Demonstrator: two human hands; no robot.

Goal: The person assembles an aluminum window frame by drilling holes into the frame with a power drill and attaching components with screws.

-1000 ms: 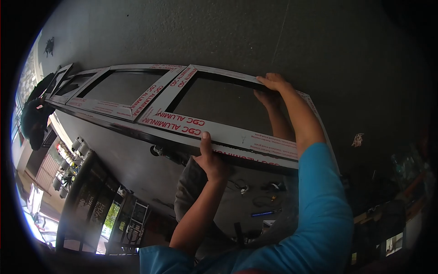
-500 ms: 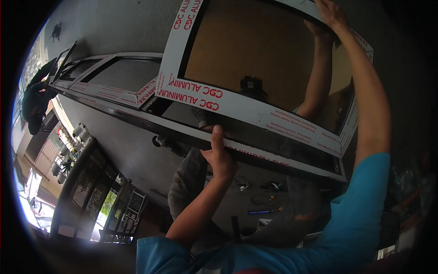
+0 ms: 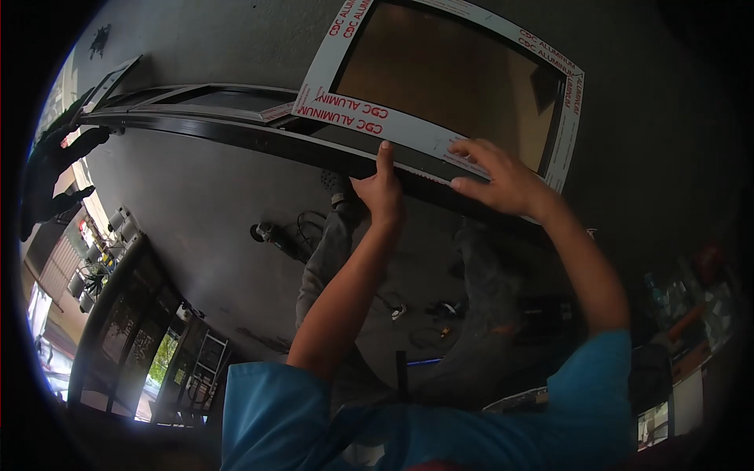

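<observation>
A window sash [image 3: 424,140] with brown-looking glass [image 3: 440,71] leans out from a long dark window frame [image 3: 259,141]. White film with red lettering covers the sash's rails. My left hand [image 3: 381,192] is closed round the long frame's near edge, its thumb upright against the side facing me. Farther right, my right hand [image 3: 506,180] is open, fingers stretched over the sash's lower rail and thumb apart. Whether its fingertips press on the rail cannot be made out.
A person in dark clothes [image 3: 55,173] is at the frame's far left end. An angle grinder [image 3: 279,239] with a cable lies on the floor near my foot [image 3: 338,184]. Dark framed panels [image 3: 133,322] stand at the lower left. Bottles and clutter [image 3: 691,306] are at the right.
My right hand has left the sash's upper far edge and come down to its lower rail. The sash sits lower against the frame. The left hand keeps its hold.
</observation>
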